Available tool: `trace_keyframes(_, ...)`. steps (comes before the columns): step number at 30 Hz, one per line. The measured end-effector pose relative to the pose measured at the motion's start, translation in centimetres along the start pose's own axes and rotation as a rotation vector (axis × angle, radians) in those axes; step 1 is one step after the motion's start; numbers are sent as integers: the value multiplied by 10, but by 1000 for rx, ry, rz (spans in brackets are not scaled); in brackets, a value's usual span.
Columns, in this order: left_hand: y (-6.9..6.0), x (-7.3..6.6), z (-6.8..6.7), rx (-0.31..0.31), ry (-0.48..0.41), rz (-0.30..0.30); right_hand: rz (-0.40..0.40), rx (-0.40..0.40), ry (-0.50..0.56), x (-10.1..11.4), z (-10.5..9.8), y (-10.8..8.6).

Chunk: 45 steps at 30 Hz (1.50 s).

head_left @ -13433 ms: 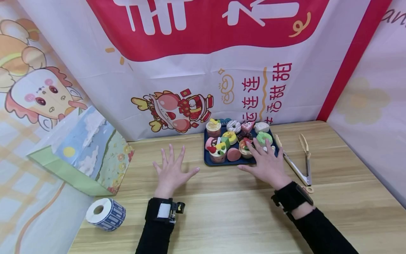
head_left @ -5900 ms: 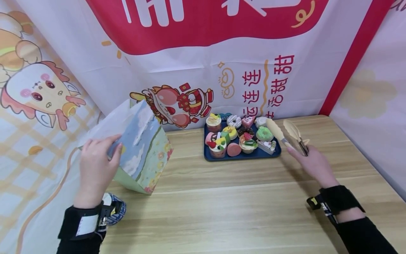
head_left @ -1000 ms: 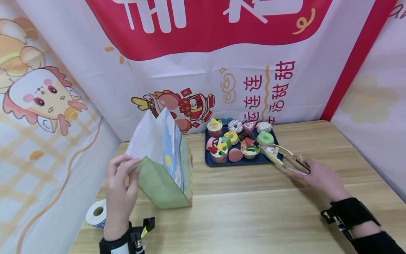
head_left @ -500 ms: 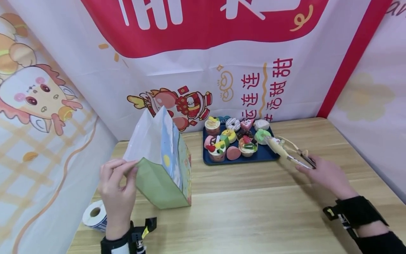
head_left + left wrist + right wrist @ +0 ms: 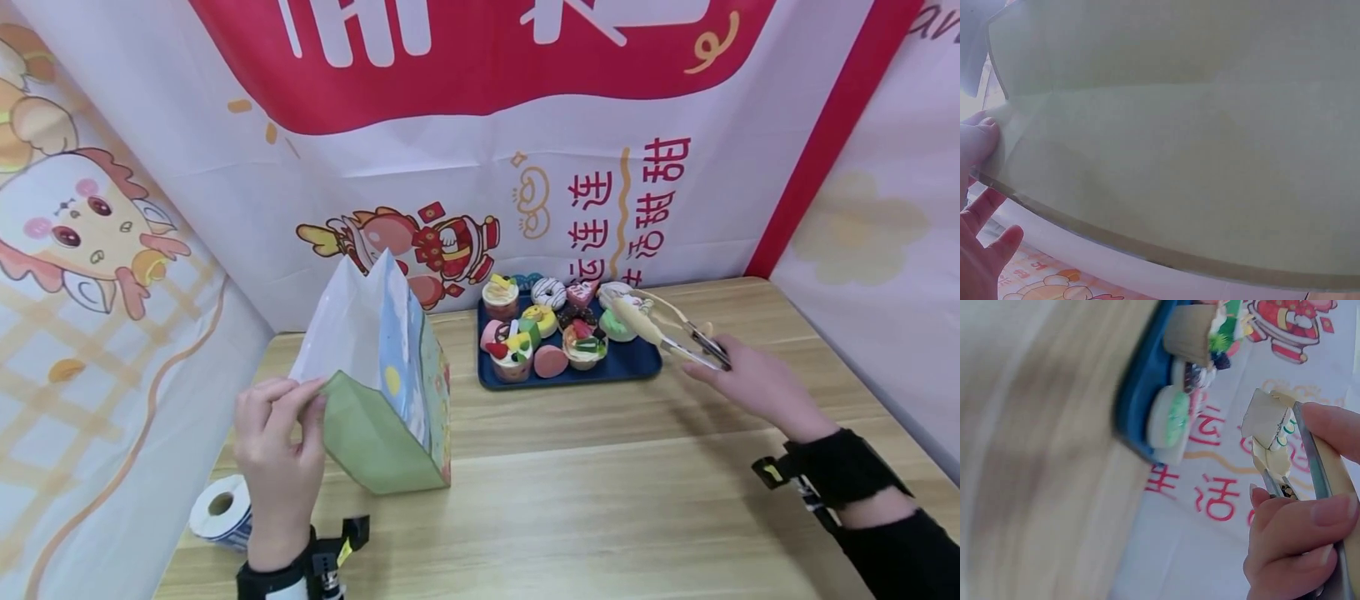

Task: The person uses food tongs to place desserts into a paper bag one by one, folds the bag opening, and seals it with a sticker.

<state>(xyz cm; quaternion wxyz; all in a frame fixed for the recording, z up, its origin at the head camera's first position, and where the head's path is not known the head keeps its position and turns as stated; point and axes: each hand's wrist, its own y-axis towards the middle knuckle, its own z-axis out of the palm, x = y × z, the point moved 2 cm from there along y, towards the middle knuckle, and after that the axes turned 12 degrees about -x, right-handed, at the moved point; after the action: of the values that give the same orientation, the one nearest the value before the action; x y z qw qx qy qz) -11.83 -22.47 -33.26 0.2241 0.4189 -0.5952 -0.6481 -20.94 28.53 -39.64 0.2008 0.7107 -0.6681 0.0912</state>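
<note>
My right hand grips a pair of food tongs with cream-coloured tips. Between the tips sits a small white cake slice, raised above the right end of the blue tray. In the right wrist view, thumb and fingers press the tongs' arms from both sides. On the left, my left hand pinches the rim of a paper bag, green on its near side and painted with sky and flowers. The bag stands upright, its mouth spread. Its green side fills most of the left wrist view.
Several toy-like desserts fill the tray, among them a green doughnut, a pink macaron and a fruit cup. A label roll stands left of my left forearm. A printed cloth hangs behind the table.
The tongs have gripped the cake slice and lifted it off the tray's front right corner, upward and back. Earlier, the tongs left the table and the bag moved right, its mouth opened.
</note>
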Motion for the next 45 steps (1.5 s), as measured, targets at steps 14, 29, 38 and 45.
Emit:
trace_keyframes(14, 0, -3, -4, 47, 18, 3, -79, 25, 14, 60, -18, 22)
trace_keyframes(29, -1, -3, -5, 30, 16, -7, -139, 57, -2, 116, -40, 39)
trace_keyframes(38, 2, -1, -6, 37, 22, -22, -169, 41, 15, 138, -48, 40)
trace_keyframes(45, 2, -4, -6, 43, 10, -22, -241, 0, -3, 155, -57, 42)
